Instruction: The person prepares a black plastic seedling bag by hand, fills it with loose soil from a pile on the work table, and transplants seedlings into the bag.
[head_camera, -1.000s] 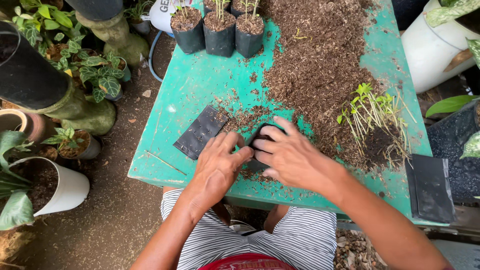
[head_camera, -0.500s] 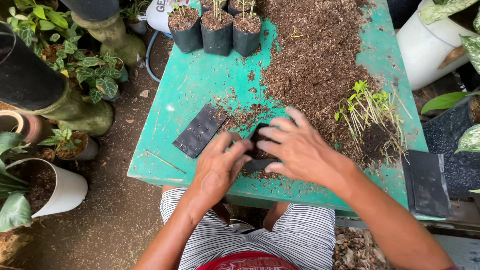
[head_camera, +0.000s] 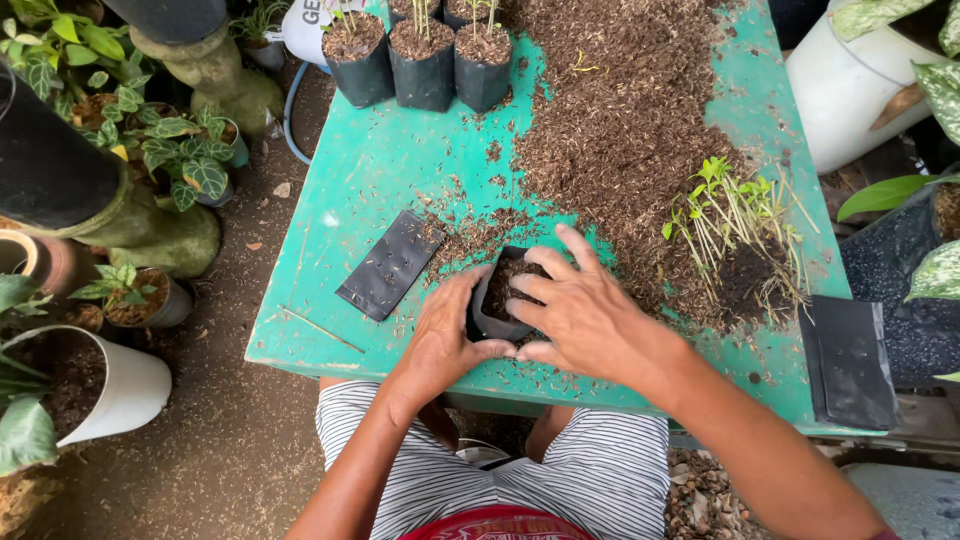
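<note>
Both hands are now cupping the soil-filled black bag, risen upright since before, seedlings at three o'clock.

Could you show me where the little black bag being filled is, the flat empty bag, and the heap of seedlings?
small black bag (head_camera: 497, 322): head view, on its near black wall.
flat black bag (head_camera: 391, 264): head view, on its middle.
seedling pile (head_camera: 737, 212): head view, on the green stems.
</note>
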